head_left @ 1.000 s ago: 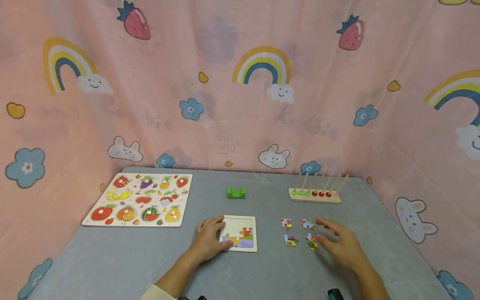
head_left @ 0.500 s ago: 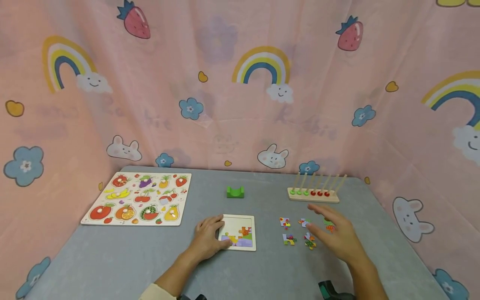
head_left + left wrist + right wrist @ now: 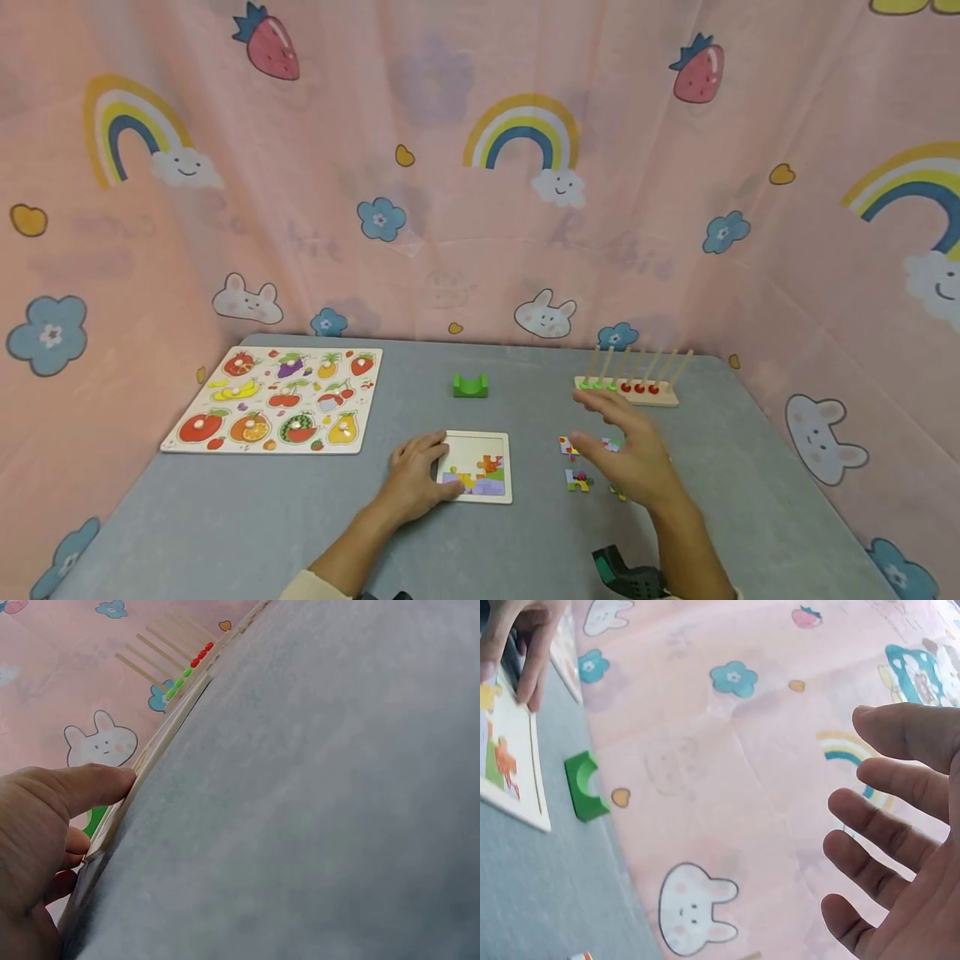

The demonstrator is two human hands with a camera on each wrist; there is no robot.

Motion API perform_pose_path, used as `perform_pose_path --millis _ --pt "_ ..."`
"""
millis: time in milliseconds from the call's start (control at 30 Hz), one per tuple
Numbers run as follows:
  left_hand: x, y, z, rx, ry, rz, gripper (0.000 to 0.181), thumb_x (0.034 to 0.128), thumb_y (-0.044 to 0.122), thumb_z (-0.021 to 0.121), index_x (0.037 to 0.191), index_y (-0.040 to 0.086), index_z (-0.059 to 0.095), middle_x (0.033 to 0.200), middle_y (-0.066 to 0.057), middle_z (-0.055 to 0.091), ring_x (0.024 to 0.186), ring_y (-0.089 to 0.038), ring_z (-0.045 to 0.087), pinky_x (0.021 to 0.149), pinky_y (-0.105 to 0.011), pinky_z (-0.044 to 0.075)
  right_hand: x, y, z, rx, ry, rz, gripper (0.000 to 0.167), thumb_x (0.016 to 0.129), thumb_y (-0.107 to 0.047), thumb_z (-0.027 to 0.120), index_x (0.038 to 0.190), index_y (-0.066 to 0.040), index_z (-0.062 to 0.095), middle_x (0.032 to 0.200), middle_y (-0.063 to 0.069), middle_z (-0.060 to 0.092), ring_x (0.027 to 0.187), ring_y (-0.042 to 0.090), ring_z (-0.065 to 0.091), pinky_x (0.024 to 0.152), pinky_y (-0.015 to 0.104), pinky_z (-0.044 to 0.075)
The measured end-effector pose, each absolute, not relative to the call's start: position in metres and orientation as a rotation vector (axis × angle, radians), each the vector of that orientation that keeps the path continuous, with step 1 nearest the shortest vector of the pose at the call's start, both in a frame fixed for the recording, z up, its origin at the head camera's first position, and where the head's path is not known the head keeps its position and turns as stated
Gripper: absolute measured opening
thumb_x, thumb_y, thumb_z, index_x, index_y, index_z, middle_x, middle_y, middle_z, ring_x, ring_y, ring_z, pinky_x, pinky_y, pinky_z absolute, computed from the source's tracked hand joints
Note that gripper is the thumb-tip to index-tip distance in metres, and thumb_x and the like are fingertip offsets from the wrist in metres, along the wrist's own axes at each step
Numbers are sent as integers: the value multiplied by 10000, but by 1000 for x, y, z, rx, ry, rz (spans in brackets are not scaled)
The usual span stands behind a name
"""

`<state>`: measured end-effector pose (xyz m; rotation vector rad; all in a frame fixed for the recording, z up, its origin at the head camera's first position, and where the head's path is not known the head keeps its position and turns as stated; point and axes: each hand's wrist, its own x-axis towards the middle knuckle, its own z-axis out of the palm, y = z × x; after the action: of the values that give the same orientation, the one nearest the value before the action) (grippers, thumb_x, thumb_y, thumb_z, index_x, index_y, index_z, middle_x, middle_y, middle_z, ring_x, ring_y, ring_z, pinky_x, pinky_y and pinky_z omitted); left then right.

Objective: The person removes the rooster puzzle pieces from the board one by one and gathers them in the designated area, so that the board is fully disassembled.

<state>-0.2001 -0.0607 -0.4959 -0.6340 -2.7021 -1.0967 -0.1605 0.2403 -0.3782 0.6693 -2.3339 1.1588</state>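
Note:
My left hand (image 3: 412, 479) grips the left side of a small wooden jigsaw tray (image 3: 467, 440), its thumb over the near corner. The left wrist view shows the thumb (image 3: 97, 786) on the frame's rim and the other fingers at its edge. Inside the tray, some pieces with orange and purple printing cover the lower part. My right hand (image 3: 633, 454) hovers above the table over the loose jigsaw pieces (image 3: 577, 481), fingers spread and holding nothing, as the right wrist view also shows. It partly covers the pieces on the right.
A fruit peg puzzle board (image 3: 273, 400) lies at the left. Behind the tray stands a green curved block (image 3: 470, 387). A wooden bead stand (image 3: 645, 398) with upright pegs and green and red beads is at the back right. A printed pink curtain (image 3: 450, 250) surrounds the table.
My right hand has moved left and upward from beside the right-hand loose pieces, staying spread. My left hand and the tray have stayed in place.

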Motion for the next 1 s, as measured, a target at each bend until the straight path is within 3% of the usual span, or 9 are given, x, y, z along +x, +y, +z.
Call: perform_pose_path --millis 267,567,1000 --pt "-199 -61 -495 -635 -2702 -1102 586 695 244 835 1162 -59 650 1326 -153 545 1239 -351 445 985 -585 228 -173 216 -387 712 -2296 1190 484 803 -29 753 1269 -56 625 1227 7 598 1059 197 536 819 445 440" --pt "-200 -61 -496 -639 -2705 -1074 584 697 248 840 1156 -60 649 1321 -155 548 1229 -347 453 971 -591 240 -187 194 -406 714 -2275 1291 451 824 -53 743 1262 -64 637 1177 68 608 1037 246 531 818 492 429" --pt "-200 -60 -495 -631 -2716 -1073 596 701 265 836 1158 -66 646 1328 -155 543 1232 -344 452 979 -586 243 -199 174 -445 571 -2403 1351 417 828 -152 746 1230 -78 663 1196 44 582 1140 259 452 862 534 379"
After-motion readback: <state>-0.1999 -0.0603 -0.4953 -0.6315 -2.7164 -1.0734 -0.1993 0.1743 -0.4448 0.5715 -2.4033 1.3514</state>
